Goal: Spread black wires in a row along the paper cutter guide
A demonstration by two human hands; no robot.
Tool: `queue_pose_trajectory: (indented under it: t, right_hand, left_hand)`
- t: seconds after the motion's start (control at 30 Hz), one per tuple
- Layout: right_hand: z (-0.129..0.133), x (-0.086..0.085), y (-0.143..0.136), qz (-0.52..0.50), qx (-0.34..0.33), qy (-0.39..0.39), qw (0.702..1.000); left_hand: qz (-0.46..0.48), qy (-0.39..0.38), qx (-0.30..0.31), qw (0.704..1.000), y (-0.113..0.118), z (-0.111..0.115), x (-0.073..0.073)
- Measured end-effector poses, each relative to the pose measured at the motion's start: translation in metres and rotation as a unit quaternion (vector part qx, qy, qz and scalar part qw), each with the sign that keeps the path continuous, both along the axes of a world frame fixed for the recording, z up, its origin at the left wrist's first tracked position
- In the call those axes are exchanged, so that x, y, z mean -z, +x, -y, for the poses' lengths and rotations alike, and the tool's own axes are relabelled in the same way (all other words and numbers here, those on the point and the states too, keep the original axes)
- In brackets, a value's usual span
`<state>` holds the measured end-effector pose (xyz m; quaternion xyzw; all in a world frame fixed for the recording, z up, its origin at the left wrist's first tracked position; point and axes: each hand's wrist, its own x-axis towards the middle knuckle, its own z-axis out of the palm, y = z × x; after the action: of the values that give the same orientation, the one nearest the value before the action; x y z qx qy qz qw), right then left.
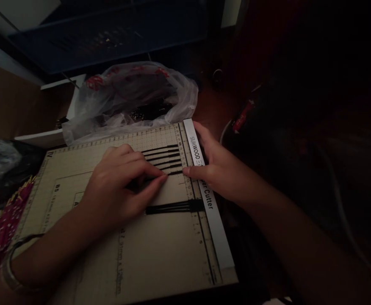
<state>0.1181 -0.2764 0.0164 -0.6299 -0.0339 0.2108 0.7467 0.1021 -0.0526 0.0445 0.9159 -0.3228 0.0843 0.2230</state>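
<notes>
Black strip [175, 172], thin and lying near the right edge of the cream cutter board [160, 250], is pinched in the head view between the thumb and forefinger of the left hand [115, 182], its other fingers curled. The right hand [220, 165] is partly open, thumb tip at the strip's right end, fingers spread along the outer side of the white bar [219, 233]; more black strips [173, 150] lie just beyond, a black bundle [173, 207] nearer.
</notes>
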Motion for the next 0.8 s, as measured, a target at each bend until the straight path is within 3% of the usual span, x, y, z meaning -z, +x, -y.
queue_pose_trajectory:
  t: [0.8]
  right_hand:
    - [-0.0002, -0.0016, -0.0002, -0.002, 0.012, -0.009, 1.0]
  left_hand:
    - [0.001, -0.003, 0.016, 1.0, 0.0027, 0.0028, -0.0003]
